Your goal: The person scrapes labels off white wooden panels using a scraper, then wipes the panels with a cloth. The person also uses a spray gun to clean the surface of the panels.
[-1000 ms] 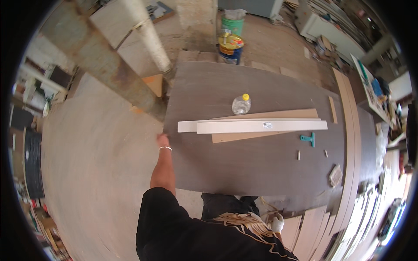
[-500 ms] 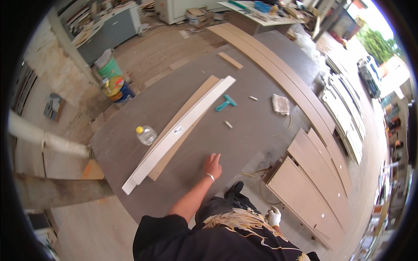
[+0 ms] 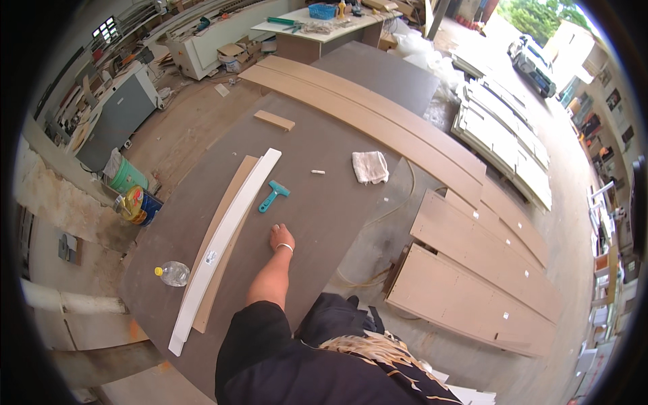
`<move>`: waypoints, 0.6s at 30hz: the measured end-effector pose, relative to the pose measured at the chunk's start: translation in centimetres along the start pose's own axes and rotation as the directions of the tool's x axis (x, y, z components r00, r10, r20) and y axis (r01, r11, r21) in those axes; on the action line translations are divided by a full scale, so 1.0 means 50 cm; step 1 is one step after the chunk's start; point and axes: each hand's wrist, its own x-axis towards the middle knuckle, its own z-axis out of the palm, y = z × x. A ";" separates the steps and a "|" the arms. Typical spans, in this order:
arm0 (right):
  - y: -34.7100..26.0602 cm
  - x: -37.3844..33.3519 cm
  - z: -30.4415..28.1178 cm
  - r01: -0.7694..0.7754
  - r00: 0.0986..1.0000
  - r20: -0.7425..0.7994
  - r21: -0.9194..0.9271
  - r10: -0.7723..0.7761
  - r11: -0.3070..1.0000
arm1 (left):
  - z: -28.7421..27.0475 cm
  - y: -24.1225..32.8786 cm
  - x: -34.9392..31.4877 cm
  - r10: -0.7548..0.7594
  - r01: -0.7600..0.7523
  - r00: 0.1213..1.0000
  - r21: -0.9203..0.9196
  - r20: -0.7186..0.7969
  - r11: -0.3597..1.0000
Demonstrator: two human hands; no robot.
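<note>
My left hand [image 3: 281, 237], with a thin bangle at the wrist, lies palm down on a large dark board [image 3: 324, 209] and holds nothing. A teal scraper [image 3: 273, 196] lies just beyond the fingertips, apart from them. Left of the hand, a long white strip [image 3: 226, 236] rests on a brown strip [image 3: 223, 223]. My right hand is out of view.
A plastic bottle with a yellow cap [image 3: 172, 273] lies at the strips' near left. A white cloth [image 3: 370, 167] and a small wooden block [image 3: 274, 120] sit farther on the board. Long brown boards [image 3: 378, 128] run along its far edge; flat panels [image 3: 472, 270] lie right; paint buckets [image 3: 135, 196] stand left.
The view has swung around the board. My left hand went from the board's edge to rest flat on its surface near the teal scraper.
</note>
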 end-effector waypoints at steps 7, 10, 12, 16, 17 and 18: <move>-0.062 0.019 -0.001 -0.132 0.990 -0.022 0.255 0.143 0.958 | -0.014 -0.007 0.078 -0.071 0.039 0.977 -0.159 -0.203 0.987; -0.099 -0.039 0.034 -0.119 0.992 -0.003 0.346 0.128 0.931 | -0.039 -0.014 0.156 -0.060 0.023 0.955 -0.128 -0.292 0.992; -0.117 -0.094 0.057 -0.106 0.994 0.012 0.246 0.106 0.963 | -0.048 -0.034 0.188 0.168 -0.191 0.936 -0.044 -0.311 0.981; -0.123 -0.177 0.098 -0.099 0.994 0.039 -0.047 0.101 0.994 | -0.046 -0.057 0.219 0.641 -0.618 0.748 0.173 -0.170 0.767; -0.118 -0.191 0.108 -0.145 0.989 0.026 0.014 0.145 0.989 | -0.041 -0.058 0.219 0.593 -0.564 0.787 0.192 -0.168 0.803; -0.111 -0.201 0.116 -0.165 0.986 -0.004 0.061 0.165 0.984 | -0.035 -0.058 0.220 0.546 -0.510 0.821 0.213 -0.169 0.833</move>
